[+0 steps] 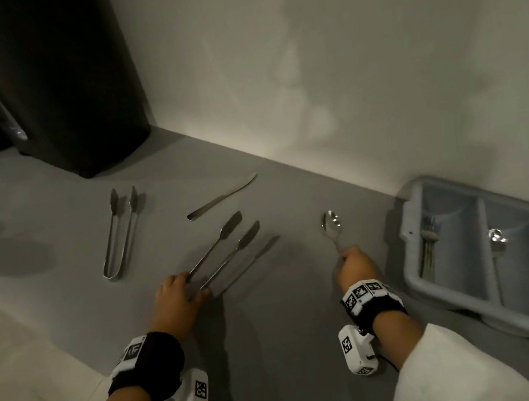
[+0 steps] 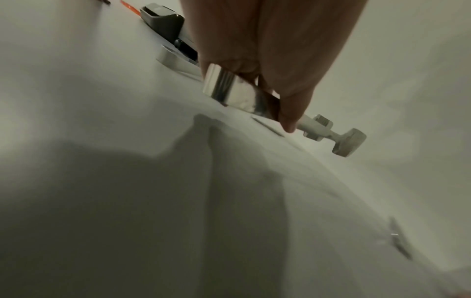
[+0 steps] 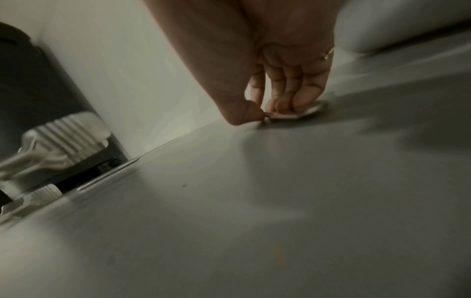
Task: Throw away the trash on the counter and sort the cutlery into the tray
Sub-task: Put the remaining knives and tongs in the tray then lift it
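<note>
Both reach forward, palms down — left hand (image 1: 177,292) grips tongs (image 1: 221,254), right hand (image 1: 356,263) pinches spoon (image 1: 332,226).

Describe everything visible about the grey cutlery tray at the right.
The cutlery tray is pale grey-blue and looks like plastic, with a rim and dividers forming long compartments. It rests on the grey counter against the wall, angled. Forks lie in its leftmost compartment, a spoon in the next. Neither hand touches it.

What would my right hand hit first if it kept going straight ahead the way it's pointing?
Probably just the wall. The right hand pinches the spoon handle; beyond the bowl lies bare counter, though depth is uncertain.
</note>
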Tool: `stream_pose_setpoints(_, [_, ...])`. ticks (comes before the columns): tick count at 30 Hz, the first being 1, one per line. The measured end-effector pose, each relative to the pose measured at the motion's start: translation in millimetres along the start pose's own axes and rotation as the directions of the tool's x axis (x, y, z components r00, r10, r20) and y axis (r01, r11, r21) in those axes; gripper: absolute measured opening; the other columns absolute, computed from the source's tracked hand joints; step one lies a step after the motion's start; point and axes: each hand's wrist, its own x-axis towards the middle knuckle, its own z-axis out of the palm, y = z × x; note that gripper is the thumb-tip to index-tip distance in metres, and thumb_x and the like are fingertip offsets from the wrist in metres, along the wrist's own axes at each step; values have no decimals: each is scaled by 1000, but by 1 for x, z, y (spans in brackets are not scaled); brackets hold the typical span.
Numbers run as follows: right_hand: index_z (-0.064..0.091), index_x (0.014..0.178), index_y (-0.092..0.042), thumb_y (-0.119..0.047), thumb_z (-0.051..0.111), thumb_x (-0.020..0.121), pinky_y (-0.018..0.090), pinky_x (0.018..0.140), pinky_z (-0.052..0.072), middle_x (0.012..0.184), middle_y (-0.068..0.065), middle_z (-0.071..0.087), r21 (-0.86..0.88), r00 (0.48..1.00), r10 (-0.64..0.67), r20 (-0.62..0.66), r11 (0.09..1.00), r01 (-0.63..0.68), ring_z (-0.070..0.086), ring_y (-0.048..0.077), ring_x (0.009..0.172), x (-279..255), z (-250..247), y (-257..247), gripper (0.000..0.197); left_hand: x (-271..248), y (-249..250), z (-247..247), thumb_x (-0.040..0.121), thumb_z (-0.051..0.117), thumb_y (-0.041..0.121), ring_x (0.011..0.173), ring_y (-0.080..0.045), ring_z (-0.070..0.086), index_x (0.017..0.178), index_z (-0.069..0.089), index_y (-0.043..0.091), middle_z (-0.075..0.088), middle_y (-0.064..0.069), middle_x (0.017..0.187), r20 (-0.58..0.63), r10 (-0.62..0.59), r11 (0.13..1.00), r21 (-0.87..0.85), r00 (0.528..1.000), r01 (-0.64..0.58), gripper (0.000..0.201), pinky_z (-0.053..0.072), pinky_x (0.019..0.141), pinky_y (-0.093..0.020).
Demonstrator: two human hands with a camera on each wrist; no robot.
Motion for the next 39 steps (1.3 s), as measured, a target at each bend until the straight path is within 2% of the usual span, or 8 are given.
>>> stream_pose_setpoints(8, [54, 114, 5, -9, 41, 92, 29, 85, 43, 121, 21, 56, 81, 997, -10, 82, 997, 3, 56, 31, 107, -36, -3, 25, 29, -17, 107, 24, 84, 62, 26, 108, -31, 55, 123, 50, 2, 49, -17, 120, -89, 184, 931, -305, 979, -202, 47, 44, 94, -38])
stream_pose_setpoints(11, [59, 103, 4, -11, 39, 93, 27, 69, 35, 105, 25, 61, 204, 992, -122, -35, 971, 127, 53, 25, 80, -50, -30, 36, 27, -23, 146, 35, 84, 62, 28, 110, -29, 54, 122, 51, 4, 51, -16, 120, -64, 270, 898, -345, 961, -275, 46, 45, 96, -41])
stream_pose_setpoints(14, [64, 94, 1, -12, 44, 92, 29, 71, 43, 93, 20, 65, 351, 975, -136, -173, 917, 190, 56, 24, 78, -59, -68, 59, 23, -29, 178, 48, 83, 63, 29, 106, -31, 55, 118, 54, 8, 56, -16, 115, -44, 341, 869, -367, 939, -333, 42, 45, 96, -45])
stream_pose_setpoints(19, [64, 91, -5, -16, 45, 94, 28, 74, 40, 88, 6, 57, 522, 893, 135, -429, 844, 123, 52, 18, 79, -63, -135, 122, 22, -43, 217, 70, 82, 61, 35, 99, -30, 57, 113, 59, 12, 58, -13, 109, -5, 393, 842, -399, 919, -363, 38, 45, 92, -42])
stream_pose_setpoints(25, [53, 121, 5, -7, 34, 96, 29, 87, 43, 125, 23, 57, 659, 868, 482, -121, 692, -293, 54, 32, 114, -24, -163, 189, 34, -56, 238, 92, 82, 63, 32, 92, -29, 59, 101, 63, 14, 61, -10, 97, 42, 456, 823, -399, 889, -404, 26, 47, 86, -42])
stream_pose_setpoints(28, [46, 130, 1, -8, 29, 97, 21, 70, 44, 133, 21, 52, 524, 864, 502, -40, 747, -409, 50, 30, 122, -9, -166, 196, 38, -64, 243, 98, 82, 63, 30, 92, -27, 58, 103, 63, 14, 60, -8, 97, 56, 473, 824, -383, 880, -418, 25, 45, 85, -38])
stream_pose_setpoints(32, [49, 124, 4, -12, 35, 97, 32, 100, 41, 133, 20, 52, 227, 893, 450, 6, 869, -439, 48, 33, 123, 3, -162, 200, 35, -70, 245, 101, 83, 62, 30, 93, -23, 56, 110, 60, 13, 56, -6, 100, 97, 474, 835, -365, 875, -412, 31, 40, 82, -31])
stream_pose_setpoints(39, [59, 112, 1, -12, 41, 93, 34, 94, 45, 123, 16, 59, 269, 912, 409, -2, 879, -394, 55, 32, 113, 8, -151, 210, 29, -82, 274, 113, 82, 64, 28, 89, -18, 53, 111, 61, 11, 55, -5, 102, 100, 522, 817, -343, 847, -463, 33, 36, 80, -27])
